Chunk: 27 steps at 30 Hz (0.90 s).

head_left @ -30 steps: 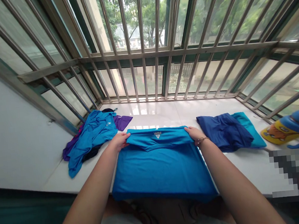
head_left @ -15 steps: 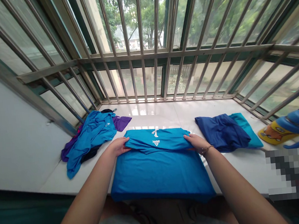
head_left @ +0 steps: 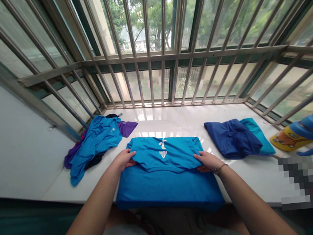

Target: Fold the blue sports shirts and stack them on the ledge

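Observation:
A blue T-shirt (head_left: 168, 187) lies in front of me on the white sill, its near edge hanging over the front. The far part is folded over toward me, with a white logo showing upside down on it. My left hand (head_left: 126, 159) pinches the left side of this folded part, thumb on top and fingers underneath. On the right side, my right hand (head_left: 206, 160) grips the fold in the same way; a thin bracelet circles that wrist. The fold's near edge sags between my hands.
To the left is a loose heap of clothes (head_left: 94, 141), blue, purple and black. Folded dark blue clothing (head_left: 232, 140) rests on a teal piece (head_left: 259, 134) at the right. Beyond it lies a yellow and blue bottle (head_left: 297, 134). Metal bars (head_left: 151, 81) line the window behind the sill (head_left: 170, 120).
Both hands have drawn the folded part a little toward me and lower. More of its logo shows, and it covers more of the shirt's near part.

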Available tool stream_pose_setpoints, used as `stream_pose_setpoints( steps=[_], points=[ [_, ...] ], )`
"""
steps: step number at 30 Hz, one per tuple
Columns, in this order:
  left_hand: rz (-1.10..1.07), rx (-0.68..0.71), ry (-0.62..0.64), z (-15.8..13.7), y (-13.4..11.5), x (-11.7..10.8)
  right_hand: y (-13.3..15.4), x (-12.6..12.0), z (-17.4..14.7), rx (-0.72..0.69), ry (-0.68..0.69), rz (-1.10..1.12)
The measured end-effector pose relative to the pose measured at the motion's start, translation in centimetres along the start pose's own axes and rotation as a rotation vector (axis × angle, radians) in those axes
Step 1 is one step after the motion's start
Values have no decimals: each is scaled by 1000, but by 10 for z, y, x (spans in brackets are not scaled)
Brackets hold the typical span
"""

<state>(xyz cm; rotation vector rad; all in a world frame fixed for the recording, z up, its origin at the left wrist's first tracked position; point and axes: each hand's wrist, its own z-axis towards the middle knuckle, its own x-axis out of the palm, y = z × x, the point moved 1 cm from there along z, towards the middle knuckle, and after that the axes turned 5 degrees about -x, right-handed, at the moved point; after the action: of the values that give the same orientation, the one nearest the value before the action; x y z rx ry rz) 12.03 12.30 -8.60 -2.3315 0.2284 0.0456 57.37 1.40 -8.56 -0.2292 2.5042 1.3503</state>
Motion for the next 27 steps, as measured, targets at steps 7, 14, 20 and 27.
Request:
stream_pose_setpoints(
  steps=[7, 14, 20, 27],
  points=[
    [403, 104, -187, 5, -3, 0, 19, -4, 1, -53, -60, -448],
    [842, 468, -475, 13, -36, -25, 49, -19, 10, -352, -324, -953],
    [1087, 662, -266, 45, -81, -8, 81, -10, 47, -526, -201, -1149],
    [1235, 630, -172, 65, -118, -5, 99, -15, 81, -478, 6, -1183]
  ],
)
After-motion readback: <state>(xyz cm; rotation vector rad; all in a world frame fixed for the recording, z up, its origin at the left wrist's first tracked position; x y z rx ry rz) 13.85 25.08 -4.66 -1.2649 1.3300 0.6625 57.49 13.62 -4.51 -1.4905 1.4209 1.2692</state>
